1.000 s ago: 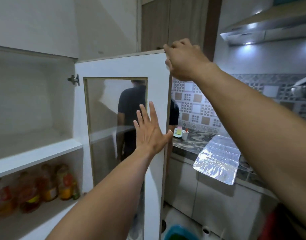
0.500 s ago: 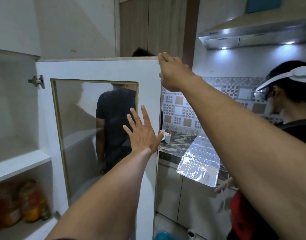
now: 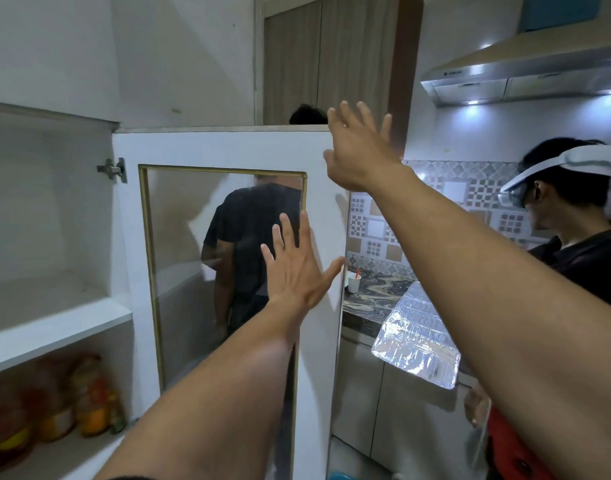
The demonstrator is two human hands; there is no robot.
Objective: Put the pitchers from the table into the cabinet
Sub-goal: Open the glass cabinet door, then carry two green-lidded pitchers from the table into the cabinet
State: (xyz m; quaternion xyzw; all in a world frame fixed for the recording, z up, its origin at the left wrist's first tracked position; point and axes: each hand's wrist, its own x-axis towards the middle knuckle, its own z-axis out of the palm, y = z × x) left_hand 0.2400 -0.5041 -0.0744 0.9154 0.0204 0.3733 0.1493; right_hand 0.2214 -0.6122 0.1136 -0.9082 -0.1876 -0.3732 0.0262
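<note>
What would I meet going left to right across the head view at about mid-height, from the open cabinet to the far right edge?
Open cabinet shelf → door hinge → glass panel of the cabinet door → left hand, flat on the door → white cup on the counter → foil sheet → bystander wearing a headset.

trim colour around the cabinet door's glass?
Gold trim on the white cabinet door; head view.

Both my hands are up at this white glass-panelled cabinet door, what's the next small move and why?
Probably turn back toward the table for a pitcher. The white cabinet door with the glass panel stands wide open, the bare white upper shelf has room, and both the left hand and right hand are open and empty. No pitcher is in view, so there is nothing to place.
</note>
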